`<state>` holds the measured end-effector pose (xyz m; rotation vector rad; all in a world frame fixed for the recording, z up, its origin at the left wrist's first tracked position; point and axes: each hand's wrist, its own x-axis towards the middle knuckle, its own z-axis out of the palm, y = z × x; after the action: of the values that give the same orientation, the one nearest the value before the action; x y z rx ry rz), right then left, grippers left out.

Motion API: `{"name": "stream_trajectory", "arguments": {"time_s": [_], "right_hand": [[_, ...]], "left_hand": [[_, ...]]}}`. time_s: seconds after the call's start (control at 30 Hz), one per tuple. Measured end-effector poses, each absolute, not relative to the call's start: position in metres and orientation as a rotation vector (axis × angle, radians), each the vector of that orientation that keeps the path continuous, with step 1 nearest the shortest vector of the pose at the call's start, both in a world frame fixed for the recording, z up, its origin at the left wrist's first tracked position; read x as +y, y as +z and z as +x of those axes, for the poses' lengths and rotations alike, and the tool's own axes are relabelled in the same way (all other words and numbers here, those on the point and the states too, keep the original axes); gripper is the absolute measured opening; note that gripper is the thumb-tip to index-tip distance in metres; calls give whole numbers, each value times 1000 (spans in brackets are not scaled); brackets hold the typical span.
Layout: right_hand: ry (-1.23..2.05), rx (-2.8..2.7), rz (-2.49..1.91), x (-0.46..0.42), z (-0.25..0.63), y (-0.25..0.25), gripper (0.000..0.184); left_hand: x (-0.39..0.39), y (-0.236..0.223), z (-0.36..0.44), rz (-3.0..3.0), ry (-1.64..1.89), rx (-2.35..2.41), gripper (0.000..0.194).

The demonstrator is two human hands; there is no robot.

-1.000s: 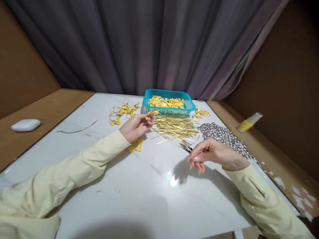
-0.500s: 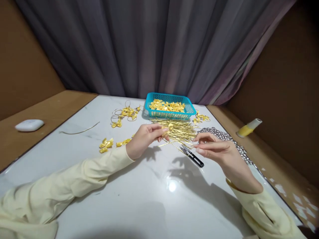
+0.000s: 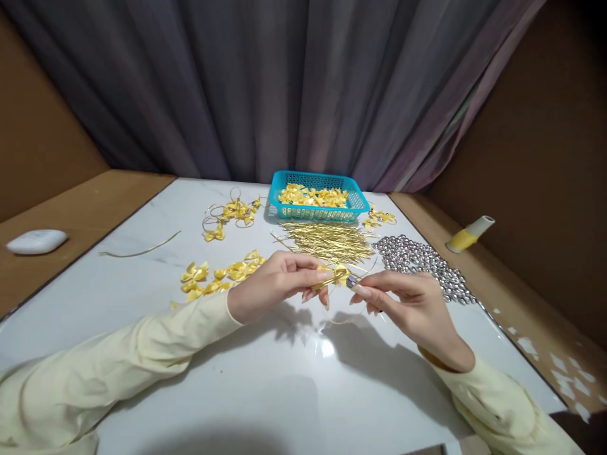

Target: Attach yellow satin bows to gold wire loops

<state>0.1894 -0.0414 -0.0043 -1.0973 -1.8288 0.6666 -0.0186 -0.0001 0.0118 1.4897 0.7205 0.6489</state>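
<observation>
Above the middle of the table, my left hand (image 3: 284,278) pinches a yellow ribbon bow (image 3: 340,273) with gold wire strands at its knot. My right hand (image 3: 403,300) is closed on a pair of thread snips (image 3: 351,281); their metal tips touch or nearly touch the bow, and the fingers cover most of the handle. Thin strands stick out around both hands. Just beyond them lies a heap of gold wire ties (image 3: 327,241). Several loose yellow bows (image 3: 220,275) are spread beside my left wrist.
A turquoise basket (image 3: 318,216) of yellow bows stands at the back. Silver beads (image 3: 422,262) lie right, finished-looking bows with cords (image 3: 237,212) back left. A single cord (image 3: 140,248), a white rounded case (image 3: 36,241) and a yellow-wrapped tube (image 3: 469,235) lie at the sides.
My right hand has taken the black-handled thread snips off the table and brought them left to the bow. My left hand has come slightly nearer with the bow.
</observation>
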Motion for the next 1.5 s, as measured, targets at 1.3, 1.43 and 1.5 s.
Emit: {"name": "stream_trajectory", "arguments": {"time_s": [1.3,1.43,1.5], "right_hand": [[1877,-1467,-856,-43,171,-21,16],[2200,-1285,-715,-41,162,-37,14],[2343,-1237,-698,-40,159,-42,12]], "left_hand": [[5,1,-10,1059,774,667,18],[8,1,-10,945,854,661,12],[9,1,-11,889,892,625,12]]}}
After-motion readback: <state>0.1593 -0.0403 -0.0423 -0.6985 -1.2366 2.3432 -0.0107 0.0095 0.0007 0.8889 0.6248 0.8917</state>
